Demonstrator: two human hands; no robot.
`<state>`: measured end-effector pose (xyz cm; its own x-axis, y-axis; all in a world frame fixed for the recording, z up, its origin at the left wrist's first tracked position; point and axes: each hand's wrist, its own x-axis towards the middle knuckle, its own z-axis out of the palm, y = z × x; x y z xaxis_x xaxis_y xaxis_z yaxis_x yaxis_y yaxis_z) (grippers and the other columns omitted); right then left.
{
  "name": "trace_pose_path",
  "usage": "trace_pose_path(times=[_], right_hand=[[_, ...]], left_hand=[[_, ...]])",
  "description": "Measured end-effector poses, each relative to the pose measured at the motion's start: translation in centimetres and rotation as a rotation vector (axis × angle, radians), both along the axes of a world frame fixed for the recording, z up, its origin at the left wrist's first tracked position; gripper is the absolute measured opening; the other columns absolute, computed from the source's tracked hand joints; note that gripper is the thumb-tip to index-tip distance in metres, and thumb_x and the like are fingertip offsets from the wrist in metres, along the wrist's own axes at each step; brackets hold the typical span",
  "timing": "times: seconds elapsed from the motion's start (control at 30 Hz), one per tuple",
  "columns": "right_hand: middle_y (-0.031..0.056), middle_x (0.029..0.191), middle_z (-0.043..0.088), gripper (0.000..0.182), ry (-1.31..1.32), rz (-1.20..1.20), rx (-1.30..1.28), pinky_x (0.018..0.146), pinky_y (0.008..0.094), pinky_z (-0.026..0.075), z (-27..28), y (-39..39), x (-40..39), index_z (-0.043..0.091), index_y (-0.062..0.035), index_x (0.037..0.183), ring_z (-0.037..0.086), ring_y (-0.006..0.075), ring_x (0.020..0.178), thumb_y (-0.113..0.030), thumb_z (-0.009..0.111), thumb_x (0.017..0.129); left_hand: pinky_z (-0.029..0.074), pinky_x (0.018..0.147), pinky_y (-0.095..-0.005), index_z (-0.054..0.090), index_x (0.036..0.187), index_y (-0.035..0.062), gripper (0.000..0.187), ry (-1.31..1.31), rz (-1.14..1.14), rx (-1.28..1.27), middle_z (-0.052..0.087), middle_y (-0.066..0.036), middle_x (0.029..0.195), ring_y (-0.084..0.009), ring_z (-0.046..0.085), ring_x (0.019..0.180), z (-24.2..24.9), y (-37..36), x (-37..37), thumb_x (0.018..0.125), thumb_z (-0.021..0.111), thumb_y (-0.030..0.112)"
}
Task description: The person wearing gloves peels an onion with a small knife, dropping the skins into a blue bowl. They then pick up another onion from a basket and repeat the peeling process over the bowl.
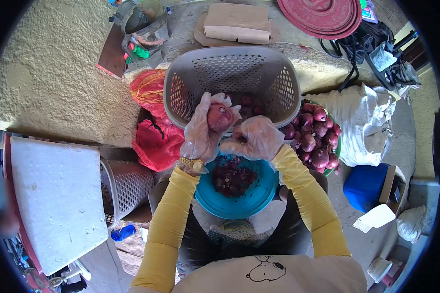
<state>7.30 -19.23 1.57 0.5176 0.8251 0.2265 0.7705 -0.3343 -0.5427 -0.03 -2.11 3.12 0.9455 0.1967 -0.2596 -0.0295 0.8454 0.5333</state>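
My left hand (198, 134), in a clear plastic glove, is closed around a pinkish onion (220, 117) over the near rim of the grey perforated basket (172, 93). Beside it, my right hand (260, 136), also gloved, has its fingers curled together. A dark reddish bit shows at those fingertips, too small to name. Below both hands sits a turquoise basin (204, 199) with dark red onion skins (230, 180) in it. More onions (247, 101) lie at the bottom of the basket. Several unpeeled red onions (320, 129) fill a green-rimmed container to the right.
Red mesh sacks (156, 139) lean left of the basket. A white sack (362, 122) and a blue container (368, 187) stand at right. Another basket (132, 185) is beside a white-topped table (56, 195). Cardboard (237, 23) and a red lid (322, 14) lie on the ledge behind.
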Motion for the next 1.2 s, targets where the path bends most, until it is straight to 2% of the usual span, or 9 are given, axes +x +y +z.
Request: trace_pose_path(times=[0.03,0.1,0.2,0.27,0.4,0.57,0.67,0.9,1.2], right_hand=[[0.0199,0.071,0.068,0.065,-0.015,0.074,-0.017,0.066,0.0491,0.054,0.7,-0.1,-0.2,0.076,-0.0075,0.080,0.069,0.0417,0.072,-0.071,0.067,0.086],[0.0189,0.070,0.068,0.064,-0.030,0.152,-0.033,0.065,0.0492,0.053,1.1,-0.1,-0.2,0.076,-0.0081,0.076,0.069,0.0411,0.070,-0.071,0.067,0.086],[0.0171,0.068,0.068,0.062,-0.047,0.178,0.002,0.065,0.0489,0.053,0.8,0.0,-0.2,0.076,-0.0096,0.075,0.069,0.0398,0.068,-0.071,0.070,0.084],[0.0148,0.065,0.066,0.056,-0.092,0.067,-0.048,0.062,0.0450,0.053,0.3,0.1,-0.4,0.076,-0.0101,0.075,0.067,0.0364,0.064,-0.066,0.083,0.073],[0.0157,0.066,0.066,0.060,-0.031,0.111,0.008,0.062,0.0443,0.053,1.7,-0.2,-0.2,0.077,-0.0082,0.076,0.067,0.0368,0.064,-0.067,0.084,0.070],[0.0183,0.067,0.065,0.063,0.134,-0.219,0.101,0.061,0.0443,0.051,3.0,0.6,-0.7,0.076,-0.0005,0.084,0.065,0.0360,0.063,-0.061,0.088,0.073],[0.0204,0.069,0.066,0.070,0.197,-0.289,0.078,0.064,0.0464,0.052,2.5,0.7,-0.5,0.077,-0.0043,0.085,0.066,0.0399,0.067,-0.073,0.079,0.075],[0.0216,0.069,0.065,0.070,0.178,-0.264,0.097,0.066,0.0480,0.052,2.2,0.8,-0.4,0.077,-0.0024,0.087,0.066,0.0413,0.069,-0.072,0.075,0.081],[0.0248,0.071,0.065,0.068,0.270,-0.236,0.078,0.069,0.0513,0.052,2.5,0.7,-0.2,0.077,-0.0025,0.091,0.066,0.0449,0.074,-0.070,0.067,0.089]], left_hand=[[0.061,0.094,-0.0430,0.062,0.115,0.0000,0.040,0.001,0.002,0.000,0.063,-0.012,0.110,-0.0312,0.066,0.109,-0.4,0.3,0.0,0.109,0.055,0.039],[0.056,0.104,-0.0541,0.060,0.122,0.0011,0.042,-0.064,0.006,-0.056,0.065,-0.015,0.116,-0.0373,0.066,0.114,-1.1,1.1,0.3,0.108,0.057,0.041],[0.055,0.104,-0.0544,0.059,0.123,0.0002,0.041,-0.074,0.039,-0.081,0.065,-0.016,0.115,-0.0391,0.065,0.115,-0.8,1.1,0.2,0.108,0.057,0.039],[0.055,0.104,-0.0545,0.059,0.123,0.0002,0.040,-0.075,0.033,-0.105,0.064,-0.016,0.115,-0.0391,0.065,0.114,-1.0,1.1,0.2,0.108,0.057,0.037],[0.055,0.104,-0.0551,0.059,0.122,0.0007,0.035,-0.126,0.002,-0.208,0.064,-0.015,0.115,-0.0381,0.065,0.112,-1.5,1.1,0.2,0.108,0.058,0.032],[0.052,0.107,-0.0521,0.061,0.118,0.0007,0.030,-0.173,0.045,-0.023,0.063,-0.013,0.112,-0.0320,0.064,0.109,-2.0,0.6,0.3,0.106,0.060,0.028],[0.049,0.111,-0.0508,0.061,0.116,0.0004,0.029,-0.246,0.060,0.019,0.063,-0.012,0.110,-0.0286,0.064,0.107,-2.2,0.0,0.5,0.106,0.061,0.027],[0.042,0.119,-0.0519,0.061,0.115,0.0005,0.028,-0.271,0.034,0.072,0.061,-0.011,0.109,-0.0269,0.064,0.105,-2.1,-0.1,0.5,0.105,0.061,0.027],[0.047,0.115,-0.0497,0.060,0.115,0.0012,0.026,-0.212,-0.006,0.025,0.061,-0.011,0.108,-0.0266,0.064,0.105,-1.5,-0.3,0.3,0.106,0.060,0.026]])
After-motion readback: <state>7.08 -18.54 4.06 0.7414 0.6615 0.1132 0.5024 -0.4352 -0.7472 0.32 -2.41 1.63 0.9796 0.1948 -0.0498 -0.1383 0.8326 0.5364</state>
